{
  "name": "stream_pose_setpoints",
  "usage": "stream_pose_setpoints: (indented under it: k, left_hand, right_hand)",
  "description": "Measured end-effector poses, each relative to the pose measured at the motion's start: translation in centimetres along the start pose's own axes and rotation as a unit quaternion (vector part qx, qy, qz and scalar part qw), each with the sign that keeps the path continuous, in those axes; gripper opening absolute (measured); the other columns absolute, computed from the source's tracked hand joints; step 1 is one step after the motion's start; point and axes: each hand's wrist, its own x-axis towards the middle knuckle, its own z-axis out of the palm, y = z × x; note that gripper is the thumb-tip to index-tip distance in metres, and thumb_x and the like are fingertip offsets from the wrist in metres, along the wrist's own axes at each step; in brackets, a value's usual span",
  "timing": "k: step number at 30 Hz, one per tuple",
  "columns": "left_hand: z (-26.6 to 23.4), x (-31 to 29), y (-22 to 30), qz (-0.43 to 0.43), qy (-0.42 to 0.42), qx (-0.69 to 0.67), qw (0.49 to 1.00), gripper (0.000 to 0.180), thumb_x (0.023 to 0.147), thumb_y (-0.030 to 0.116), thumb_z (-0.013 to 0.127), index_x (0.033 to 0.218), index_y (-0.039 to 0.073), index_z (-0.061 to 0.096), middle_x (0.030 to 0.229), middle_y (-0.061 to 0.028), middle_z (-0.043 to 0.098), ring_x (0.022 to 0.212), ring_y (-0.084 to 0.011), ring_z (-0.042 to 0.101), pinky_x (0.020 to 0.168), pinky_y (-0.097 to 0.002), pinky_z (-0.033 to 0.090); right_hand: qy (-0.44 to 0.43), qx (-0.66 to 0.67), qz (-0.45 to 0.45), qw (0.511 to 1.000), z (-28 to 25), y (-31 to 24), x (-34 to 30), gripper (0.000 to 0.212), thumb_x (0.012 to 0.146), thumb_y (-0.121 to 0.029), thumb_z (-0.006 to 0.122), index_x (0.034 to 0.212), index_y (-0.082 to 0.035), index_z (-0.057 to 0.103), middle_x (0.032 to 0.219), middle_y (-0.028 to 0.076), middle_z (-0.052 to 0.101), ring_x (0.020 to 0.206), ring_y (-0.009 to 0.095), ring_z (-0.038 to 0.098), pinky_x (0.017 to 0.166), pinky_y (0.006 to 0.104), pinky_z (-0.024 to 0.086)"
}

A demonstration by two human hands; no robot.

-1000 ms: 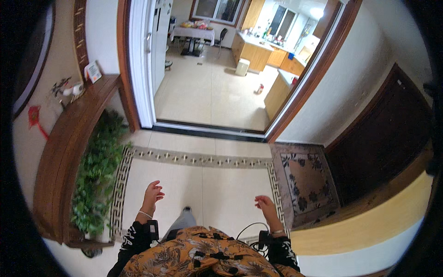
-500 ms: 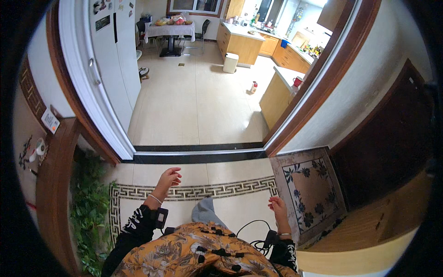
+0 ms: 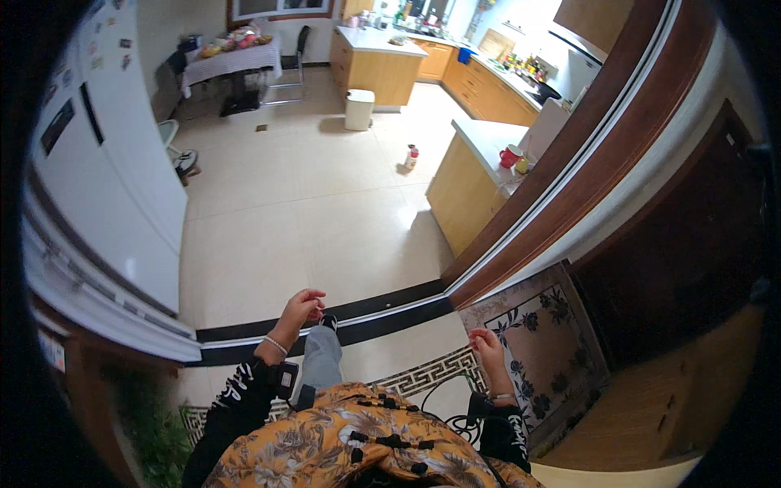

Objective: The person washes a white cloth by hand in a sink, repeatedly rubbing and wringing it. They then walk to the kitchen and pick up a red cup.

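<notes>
My left hand (image 3: 299, 315) hangs in the air with its fingers loosely stretched and nothing in them. Below it are the dark door sill (image 3: 407, 299) and my leg in grey trousers (image 3: 322, 358), its shoe at the sill. My right hand (image 3: 489, 356) is raised too, bare, with loosely bent fingers, over the edge of a flowered mat (image 3: 547, 342). Neither hand touches anything. A small dark box (image 3: 285, 380) is strapped to my left wrist, and a black cable (image 3: 455, 419) loops beside my right one.
Past the sill, a bottle (image 3: 412, 158) and a cream bin (image 3: 359, 112) stand on the floor. A counter (image 3: 455, 191) with a red mug (image 3: 510, 155) juts in at right. A white fridge (image 3: 122, 175) stands left; a cloth-covered table (image 3: 203, 75) is farther back.
I have moved forward, nearer the sill, and the view has swung to the right. My leg has stepped ahead to the sill. Both hands remain raised and empty.
</notes>
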Motion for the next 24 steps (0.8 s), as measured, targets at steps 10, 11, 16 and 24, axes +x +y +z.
stream_pose_setpoints:
  k: [10,11,16,24]
  left_hand:
    - [12.5,34.0,16.0,0.032,-0.273,0.039,0.961,0.025,0.089,0.017,0.052,0.111,0.008,0.059,0.087,-0.0014,0.06,0.075,-0.0093,0.057,0.07,-0.0236,0.048]
    - [14.9,36.4,16.9,0.034,-0.309,0.037,0.95,0.026,0.088,0.016,0.053,0.112,0.007,0.059,0.087,-0.0009,0.06,0.075,-0.009,0.056,0.07,-0.0236,0.048]
    - [27.3,46.3,21.4,0.045,-0.447,-0.022,0.893,0.027,0.089,0.012,0.054,0.114,0.004,0.058,0.09,-0.0018,0.059,0.075,-0.0092,0.053,0.068,-0.0223,0.046]
    - [48.7,59.1,30.3,0.2,-0.519,0.008,0.831,0.037,0.084,0.008,0.056,0.121,0.001,0.055,0.103,-0.0068,0.058,0.083,-0.012,0.054,0.073,-0.0238,0.047]
  right_hand:
    - [0.18,-0.053,0.054,0.981,-0.3,-5.4,17.3,0.018,0.092,-0.01,0.05,0.106,-0.001,0.058,0.098,0.007,0.062,0.081,0.013,0.059,0.071,0.0262,0.049]
    - [0.198,-0.048,0.071,0.976,-0.6,-5.7,18.2,0.018,0.092,-0.01,0.05,0.106,-0.001,0.058,0.098,0.007,0.062,0.08,0.013,0.059,0.07,0.0262,0.049]
    - [0.284,-0.045,0.098,0.953,-3.2,-5.6,23.2,0.018,0.092,-0.01,0.05,0.105,-0.002,0.059,0.097,0.006,0.063,0.078,0.013,0.06,0.07,0.0248,0.049]
    - [0.417,-0.015,0.083,0.905,-7.9,-6.0,33.0,0.016,0.093,-0.01,0.049,0.103,-0.003,0.059,0.095,0.004,0.062,0.077,0.012,0.06,0.07,0.0249,0.049]
